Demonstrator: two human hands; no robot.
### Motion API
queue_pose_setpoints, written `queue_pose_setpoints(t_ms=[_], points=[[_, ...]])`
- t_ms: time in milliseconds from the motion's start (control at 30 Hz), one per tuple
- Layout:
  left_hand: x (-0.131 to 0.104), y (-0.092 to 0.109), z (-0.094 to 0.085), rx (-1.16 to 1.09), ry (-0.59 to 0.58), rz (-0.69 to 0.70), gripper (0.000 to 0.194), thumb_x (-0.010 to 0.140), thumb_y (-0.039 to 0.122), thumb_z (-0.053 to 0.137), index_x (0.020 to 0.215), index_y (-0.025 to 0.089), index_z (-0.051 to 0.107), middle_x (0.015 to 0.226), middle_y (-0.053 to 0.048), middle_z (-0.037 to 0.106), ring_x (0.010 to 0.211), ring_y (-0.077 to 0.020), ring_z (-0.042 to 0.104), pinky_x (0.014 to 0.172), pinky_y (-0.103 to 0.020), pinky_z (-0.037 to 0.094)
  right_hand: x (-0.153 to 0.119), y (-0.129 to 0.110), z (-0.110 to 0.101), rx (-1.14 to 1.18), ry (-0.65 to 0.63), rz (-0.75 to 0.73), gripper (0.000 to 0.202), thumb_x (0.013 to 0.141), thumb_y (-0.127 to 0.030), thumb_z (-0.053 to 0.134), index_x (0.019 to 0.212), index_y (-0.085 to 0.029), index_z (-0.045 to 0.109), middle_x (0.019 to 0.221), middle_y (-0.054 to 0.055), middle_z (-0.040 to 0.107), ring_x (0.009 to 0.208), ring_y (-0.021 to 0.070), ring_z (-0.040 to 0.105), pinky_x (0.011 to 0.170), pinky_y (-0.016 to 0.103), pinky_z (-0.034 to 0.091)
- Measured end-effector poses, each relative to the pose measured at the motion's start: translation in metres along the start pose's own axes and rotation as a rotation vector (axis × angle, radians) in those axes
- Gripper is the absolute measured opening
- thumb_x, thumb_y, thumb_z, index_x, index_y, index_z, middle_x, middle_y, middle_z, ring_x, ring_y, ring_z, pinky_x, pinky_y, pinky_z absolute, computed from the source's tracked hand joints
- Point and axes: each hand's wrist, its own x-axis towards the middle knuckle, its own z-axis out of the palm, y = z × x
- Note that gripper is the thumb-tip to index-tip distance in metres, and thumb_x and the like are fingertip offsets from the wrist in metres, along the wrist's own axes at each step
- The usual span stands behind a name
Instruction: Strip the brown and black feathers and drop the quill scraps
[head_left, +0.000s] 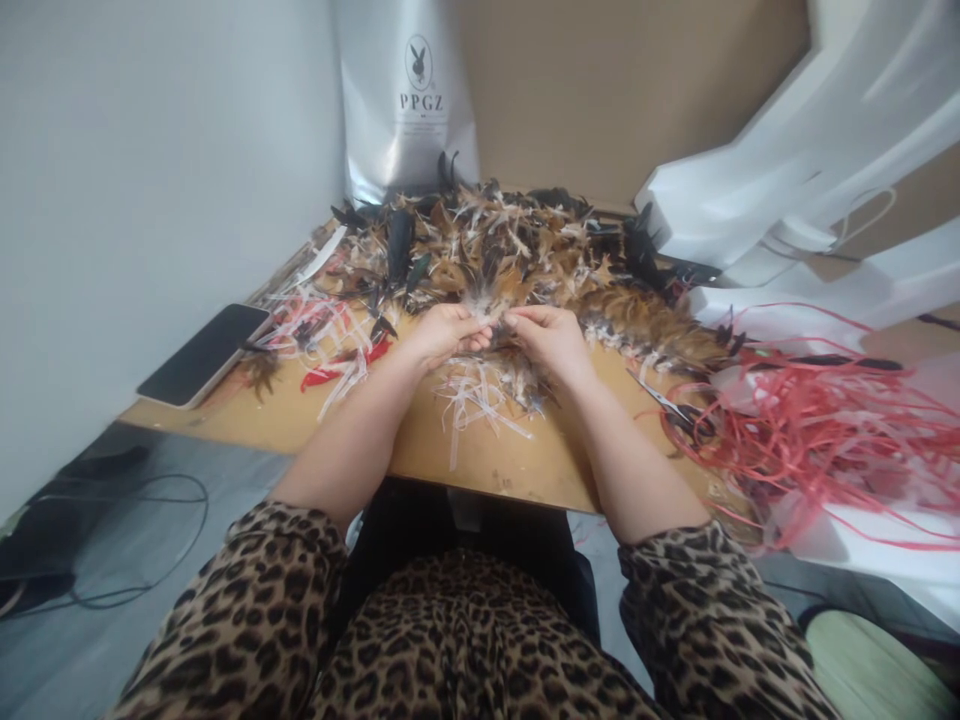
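Note:
Both my hands meet above the middle of the wooden table. My left hand (448, 334) pinches the base of a small feather bunch (487, 290), whose brown and pale tips point away from me. Close beside it on the right, my right hand (546, 338) has its thumb and fingers pressed together at the same bunch; what exactly lies between them is too small to tell. Behind the hands spreads a large pile of brown and black feathers (555, 245). White strips (480, 405) lie on the table just below the hands.
A phone (204, 355) lies at the table's left edge, near red and white strips (322, 335). Scissors (667, 403) rest at the right, beside a tangle of red strips (817, 430). A silver bag (412, 130) stands behind the pile.

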Motion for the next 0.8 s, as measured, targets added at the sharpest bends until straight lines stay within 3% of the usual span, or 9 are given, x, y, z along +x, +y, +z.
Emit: queue_pose_setpoints(t_ms=[133,500,600,700,800], points=[[-0.002,-0.003,0.001,0.037,-0.072,0.0,0.012,0.074,0.012,0.068,0.066,0.004,0.064,0.059,-0.006,0.065,0.046,-0.0066,0.059,0.048,-0.015,0.046,0.0,0.002,0.007,0.037,0.016,0.031,0.023,0.063,-0.037,0.072,0.07,-0.016,0.067,0.064,0.001,0.065,0.06,0.0114,0.055,0.061,0.025,0.045],[-0.005,0.0,0.001,0.079,-0.158,-0.037,0.019,0.071,0.02,0.072,0.064,0.004,0.063,0.053,-0.004,0.061,0.045,-0.005,0.056,0.046,-0.014,0.044,-0.001,0.006,0.019,0.325,0.045,0.106,0.026,0.056,-0.036,0.076,0.064,-0.017,0.061,0.06,-0.002,0.063,0.059,0.0108,0.057,0.063,0.026,0.048],[-0.007,0.001,0.001,0.108,-0.165,-0.052,0.019,0.073,0.018,0.071,0.063,0.004,0.063,0.051,-0.004,0.061,0.044,-0.0053,0.056,0.045,-0.014,0.042,-0.002,0.001,0.018,0.347,0.0,0.15,0.028,0.054,-0.037,0.078,0.064,-0.016,0.061,0.059,-0.001,0.062,0.052,0.0078,0.052,0.053,0.022,0.042],[-0.006,0.001,0.001,0.125,-0.158,-0.051,0.018,0.073,0.018,0.07,0.063,0.005,0.064,0.051,-0.004,0.061,0.044,-0.0049,0.056,0.046,-0.014,0.042,-0.003,-0.002,0.014,0.319,-0.049,0.23,0.032,0.055,-0.041,0.077,0.068,-0.016,0.063,0.057,-0.002,0.06,0.041,0.0041,0.037,0.04,0.02,0.026],[-0.004,0.0,-0.003,0.104,-0.12,-0.031,0.016,0.073,0.017,0.07,0.065,0.005,0.064,0.054,-0.004,0.063,0.045,-0.0047,0.056,0.047,-0.014,0.043,-0.002,0.0,0.005,0.186,-0.078,0.191,0.035,0.063,-0.049,0.071,0.072,-0.016,0.066,0.052,-0.004,0.054,0.041,0.0039,0.029,0.04,0.021,0.019]])
